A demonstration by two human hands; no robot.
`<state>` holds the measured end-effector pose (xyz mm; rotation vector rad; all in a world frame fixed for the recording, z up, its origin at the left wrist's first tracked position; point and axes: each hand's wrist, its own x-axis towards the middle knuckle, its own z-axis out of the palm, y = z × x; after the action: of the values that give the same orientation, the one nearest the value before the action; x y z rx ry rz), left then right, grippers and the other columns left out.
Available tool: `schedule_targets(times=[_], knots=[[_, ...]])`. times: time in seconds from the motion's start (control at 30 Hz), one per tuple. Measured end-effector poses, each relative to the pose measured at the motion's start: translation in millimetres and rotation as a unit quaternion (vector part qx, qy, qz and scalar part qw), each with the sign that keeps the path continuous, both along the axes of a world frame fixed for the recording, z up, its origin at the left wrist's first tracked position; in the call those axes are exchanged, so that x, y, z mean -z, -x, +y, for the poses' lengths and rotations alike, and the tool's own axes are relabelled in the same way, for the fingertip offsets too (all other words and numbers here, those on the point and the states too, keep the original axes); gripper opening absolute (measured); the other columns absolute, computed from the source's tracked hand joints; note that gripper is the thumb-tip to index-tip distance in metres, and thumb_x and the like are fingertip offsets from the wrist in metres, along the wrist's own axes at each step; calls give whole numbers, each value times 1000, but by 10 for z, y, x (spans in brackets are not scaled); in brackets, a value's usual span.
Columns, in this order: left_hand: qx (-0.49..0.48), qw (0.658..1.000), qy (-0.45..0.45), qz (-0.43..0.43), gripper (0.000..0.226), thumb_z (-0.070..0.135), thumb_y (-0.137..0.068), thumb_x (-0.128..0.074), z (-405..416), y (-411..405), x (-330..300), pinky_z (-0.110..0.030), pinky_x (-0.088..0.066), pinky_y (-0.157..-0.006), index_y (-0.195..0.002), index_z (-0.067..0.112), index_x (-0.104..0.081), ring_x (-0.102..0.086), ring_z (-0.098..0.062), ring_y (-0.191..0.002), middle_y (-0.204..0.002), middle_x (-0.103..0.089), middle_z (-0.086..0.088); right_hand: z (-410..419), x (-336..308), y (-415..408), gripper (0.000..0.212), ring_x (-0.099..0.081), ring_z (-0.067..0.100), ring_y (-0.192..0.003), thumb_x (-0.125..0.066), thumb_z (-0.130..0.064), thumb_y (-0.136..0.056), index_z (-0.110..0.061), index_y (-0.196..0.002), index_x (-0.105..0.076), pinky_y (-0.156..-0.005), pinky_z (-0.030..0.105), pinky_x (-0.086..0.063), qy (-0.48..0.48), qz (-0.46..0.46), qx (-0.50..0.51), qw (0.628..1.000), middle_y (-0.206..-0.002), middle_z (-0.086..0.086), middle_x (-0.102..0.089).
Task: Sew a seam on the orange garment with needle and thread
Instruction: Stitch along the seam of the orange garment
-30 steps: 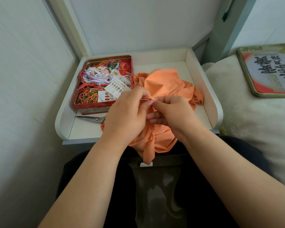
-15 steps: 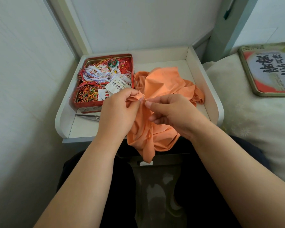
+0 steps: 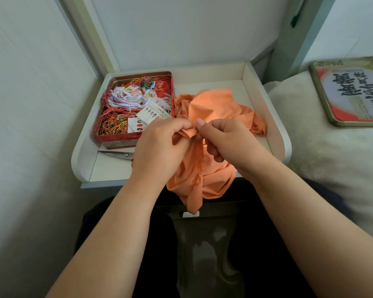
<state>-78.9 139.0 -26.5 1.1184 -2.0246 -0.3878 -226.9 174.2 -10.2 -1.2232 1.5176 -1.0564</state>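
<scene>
The orange garment [image 3: 215, 108] lies bunched on the white tray table [image 3: 277, 134] and hangs over its front edge toward my lap. My left hand [image 3: 159, 145] pinches a small gathered fold of the cloth between thumb and fingers. My right hand [image 3: 226, 143] meets it from the right, with thumb and forefinger pinched at the same fold. A thin needle [image 3: 186, 117] pokes up and to the left out of the fold, just above my left fingertips. Its rear end is hidden by my right fingers. I cannot make out the thread.
A red tin [image 3: 116, 140] full of tangled coloured threads and needle cards stands at the tray's left. Scissors [image 3: 116, 154] lie in front of it. A wall is close on the left. On the bed to the right lies a printed tin lid [image 3: 353, 93].
Both hands stayed together on the fold and shifted slightly right. The needle tip now sticks out of the cloth above my left fingers.
</scene>
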Motion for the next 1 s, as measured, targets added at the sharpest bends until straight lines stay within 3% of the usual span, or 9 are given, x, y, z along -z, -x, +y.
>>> schedule_targets(times=[0.07, 0.13, 0.3, 0.47, 0.67, 0.8, 0.87, 1.0], knots=[[-3, 1000, -12, 16, 17, 26, -86, -61, -9, -14, 3, -41, -53, -73, -97, 21, -74, -66, -14, -86, -89, -70, 10, 1, -23, 28, 36, -37, 6, -44, -57, -37, -95, -10, -71, -61, -44, 18, -33, -8, -32, -32, 999, -50, -6, -43], [-10, 999, -28, 34, 16, 25, -87, -62, -13, -30, -7, -38, -54, -75, -97, 21, -73, -67, -8, -86, -89, -71, 11, 12, -42, 62, 31, -39, 5, -46, -60, -35, -93, -11, -73, -59, -44, 17, -32, -26, -41, -70, 996, -50, -12, -47], [8, 994, -98, 57, 7, 19, -89, -67, 3, -19, -29, -9, -44, -69, -90, 25, -70, -63, 6, -81, -83, -68, 19, -22, -34, 117, 23, -51, 8, -51, -55, -29, -97, -10, -85, -57, -43, 16, -38, -22, -133, -39, 990, -72, -1, -64], [23, 992, -114, 57, 5, 21, -91, -64, 37, 15, -43, -5, -40, -68, -93, 21, -69, -61, 7, -81, -82, -66, 18, -52, 14, 101, 26, -49, 10, -55, -51, -31, -99, -11, -83, -52, -43, 18, -37, -29, -220, -2, 975, -80, 3, -52], [27, 977, -195, 83, 8, 24, -92, -62, -6, 7, -42, -8, -41, -65, -86, 25, -67, -59, 7, -73, -73, -64, 24, -85, 18, 82, 30, -38, 9, -44, -51, -26, -99, -9, -75, -50, -37, 16, -26, 29, -226, 19, 974, -72, 6, -50], [34, 969, -223, 98, 9, 25, -92, -62, 2, 19, -40, -15, -43, -66, -85, 23, -68, -58, 3, -70, -74, -65, 15, -80, 11, 82, 26, -36, 8, -42, -48, -26, -101, -11, -79, -45, -38, 16, -24, 23, -249, 5, 968, -64, 1, -51], [28, 968, -224, 107, 9, 24, -92, -61, 1, 20, -45, -18, -44, -68, -86, 24, -68, -59, -1, -74, -78, -66, 10, -75, 8, 94, 22, -34, 8, -44, -49, -27, -100, -12, -85, -45, -40, 17, -23, 27, -217, 6, 976, -60, 0, -42], [44, 972, -208, 102, 9, 21, -92, -61, 7, 12, -64, -10, -41, -72, -90, 26, -68, -59, 5, -81, -80, -65, 21, -90, 26, 114, 29, -37, 9, -47, -50, -33, -99, -6, -94, -58, -46, 20, -28, 42, -143, 25, 989, -59, -1, -39]])
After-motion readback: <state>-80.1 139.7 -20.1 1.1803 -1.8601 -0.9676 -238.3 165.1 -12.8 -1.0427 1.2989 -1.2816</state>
